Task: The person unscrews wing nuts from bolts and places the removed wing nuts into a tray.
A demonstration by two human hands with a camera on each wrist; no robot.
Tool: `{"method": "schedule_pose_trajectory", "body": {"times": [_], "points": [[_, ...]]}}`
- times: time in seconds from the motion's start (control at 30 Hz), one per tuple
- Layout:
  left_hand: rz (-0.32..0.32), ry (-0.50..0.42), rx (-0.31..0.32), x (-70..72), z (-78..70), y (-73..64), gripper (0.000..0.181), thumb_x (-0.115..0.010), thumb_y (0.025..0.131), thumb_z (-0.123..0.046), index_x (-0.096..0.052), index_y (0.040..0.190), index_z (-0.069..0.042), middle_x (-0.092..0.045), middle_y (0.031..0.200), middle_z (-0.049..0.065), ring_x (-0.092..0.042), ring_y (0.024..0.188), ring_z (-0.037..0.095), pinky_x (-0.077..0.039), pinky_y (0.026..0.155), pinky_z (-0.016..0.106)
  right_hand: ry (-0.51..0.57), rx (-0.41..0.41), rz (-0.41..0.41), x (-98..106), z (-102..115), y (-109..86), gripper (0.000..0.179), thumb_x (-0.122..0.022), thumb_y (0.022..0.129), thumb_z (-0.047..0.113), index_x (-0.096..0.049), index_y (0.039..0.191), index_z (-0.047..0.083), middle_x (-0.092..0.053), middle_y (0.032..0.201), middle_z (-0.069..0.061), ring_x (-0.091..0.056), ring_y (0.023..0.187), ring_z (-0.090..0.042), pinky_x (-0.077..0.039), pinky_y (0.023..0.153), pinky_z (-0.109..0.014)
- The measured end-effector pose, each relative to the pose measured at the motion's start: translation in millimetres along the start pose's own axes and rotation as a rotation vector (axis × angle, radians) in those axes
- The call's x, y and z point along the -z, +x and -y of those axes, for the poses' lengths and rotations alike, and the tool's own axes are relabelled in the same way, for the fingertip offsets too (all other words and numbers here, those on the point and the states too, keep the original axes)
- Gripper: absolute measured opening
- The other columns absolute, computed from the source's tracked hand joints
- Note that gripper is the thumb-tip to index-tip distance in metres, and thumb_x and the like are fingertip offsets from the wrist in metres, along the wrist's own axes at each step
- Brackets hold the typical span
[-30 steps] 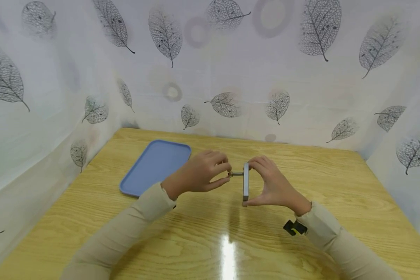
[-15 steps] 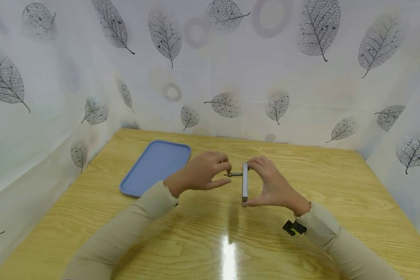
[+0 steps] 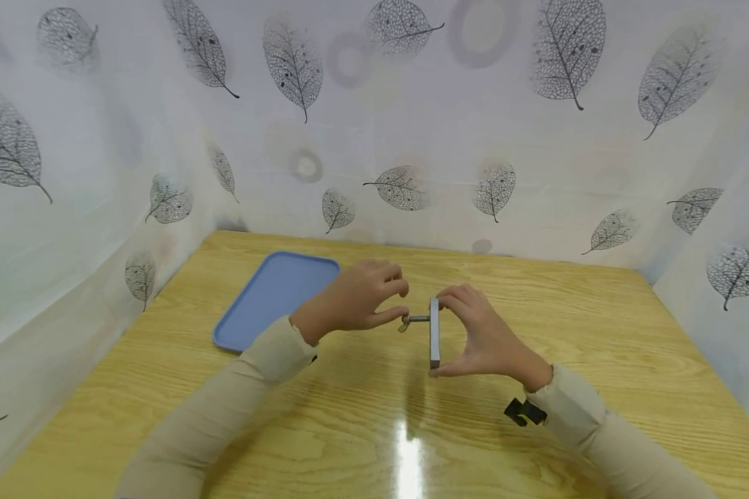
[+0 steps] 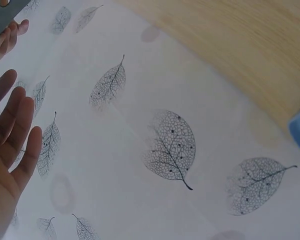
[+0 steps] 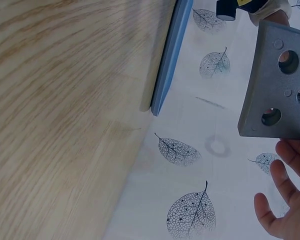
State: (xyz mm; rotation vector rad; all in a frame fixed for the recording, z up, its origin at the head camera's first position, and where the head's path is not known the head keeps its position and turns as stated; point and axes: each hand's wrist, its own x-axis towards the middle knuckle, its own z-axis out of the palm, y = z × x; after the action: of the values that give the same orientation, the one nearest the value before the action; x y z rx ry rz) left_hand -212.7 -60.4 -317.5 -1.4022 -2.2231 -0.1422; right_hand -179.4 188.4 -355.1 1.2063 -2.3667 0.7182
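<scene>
I see a light wooden table [image 3: 362,416] with pronounced grain, boxed in on three sides by white cloth walls [image 3: 449,125] printed with grey skeleton leaves and faint rings. A bright strip of overhead light [image 3: 407,457] reflects off the glossy tabletop near its front edge. The cloth hangs in soft folds at the corners. A blue tray [image 3: 274,294] lies flat at the table's back left, near the left wall.
</scene>
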Motion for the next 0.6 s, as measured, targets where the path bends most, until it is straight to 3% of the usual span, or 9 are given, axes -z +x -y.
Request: {"method": "schedule_pose_trajectory", "body": {"times": [0.13,0.3,0.4,0.6], "points": [[-0.06,0.001,0.003,1.4,-1.4,-0.1,0.014,-0.066,0.087,-0.025,-0.064,0.093,-0.013,-0.061,0.091,0.001,-0.058,0.079,0.013,-0.051,0.078,0.03,-0.004,0.01,-0.019,1,0,-0.5,0.087,-0.074,0.057,0.07,-0.057,0.116,0.008,-0.056,0.113,-0.004,-0.047,0.1,-0.018,-0.039,0.081,-0.046],[-0.13,-0.011,-0.057,4.3,-6.5,-2.7,0.015,-0.068,0.086,-0.026,-0.065,0.092,-0.014,-0.061,0.09,0.0,-0.057,0.076,0.012,-0.05,0.073,0.028,-0.002,0.002,-0.019,1,0,-1.8,0.089,-0.07,0.058,0.073,-0.057,0.117,0.008,-0.055,0.114,-0.004,-0.047,0.101,-0.016,-0.039,0.083,-0.044],[-0.106,-0.016,-0.089,3.4,-9.2,-4.7,0.018,-0.066,0.086,-0.032,-0.064,0.09,-0.015,-0.058,0.088,0.0,-0.053,0.072,0.011,-0.048,0.07,0.027,-0.003,0.009,-0.031,2,0,-1.9,0.088,-0.067,0.06,0.075,-0.057,0.116,0.007,-0.056,0.113,-0.005,-0.047,0.1,-0.018,-0.04,0.081,-0.045],[0.002,-0.031,-0.1,-2.5,-11.9,-6.5,0.025,-0.063,0.086,-0.042,-0.064,0.091,-0.017,-0.056,0.086,-0.002,-0.051,0.071,0.009,-0.047,0.07,0.027,-0.006,0.024,-0.044,1,1,-1.4,0.087,-0.063,0.063,0.077,-0.057,0.115,0.007,-0.055,0.112,-0.006,-0.048,0.098,-0.02,-0.039,0.08,-0.047]]}}
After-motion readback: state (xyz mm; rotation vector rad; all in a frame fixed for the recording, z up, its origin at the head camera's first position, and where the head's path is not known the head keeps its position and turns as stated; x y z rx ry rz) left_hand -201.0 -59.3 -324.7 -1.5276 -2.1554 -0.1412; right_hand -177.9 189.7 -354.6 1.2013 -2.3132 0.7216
